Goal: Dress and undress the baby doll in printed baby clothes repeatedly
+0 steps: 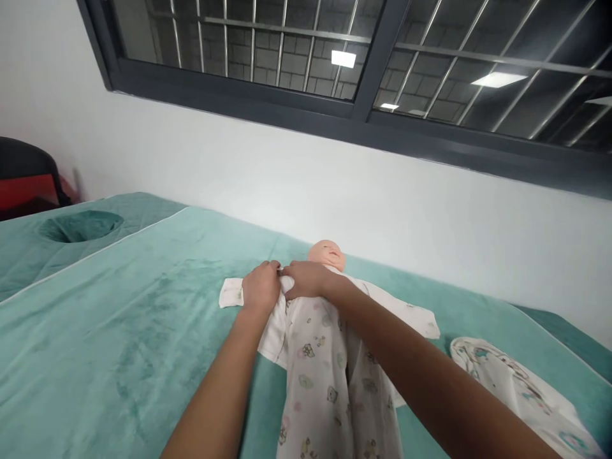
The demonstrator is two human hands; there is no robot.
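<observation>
A baby doll [327,254] lies on its back on a teal-covered bed [124,331], head toward the wall. It wears a white printed romper [325,370] with the sleeves spread out to both sides. My left hand [261,287] and my right hand [306,279] meet at the romper's collar just below the doll's chin. The fingers of both hands are closed, pinching the fabric at the neckline. My forearms reach in from the bottom edge and cover part of the garment.
A second printed cloth [516,389] lies crumpled at the right on the bed. A round face hole [79,225] sits in the bed's far left end. A white wall and a dark-framed window [363,115] stand behind. A red and black chair [23,175] is at far left.
</observation>
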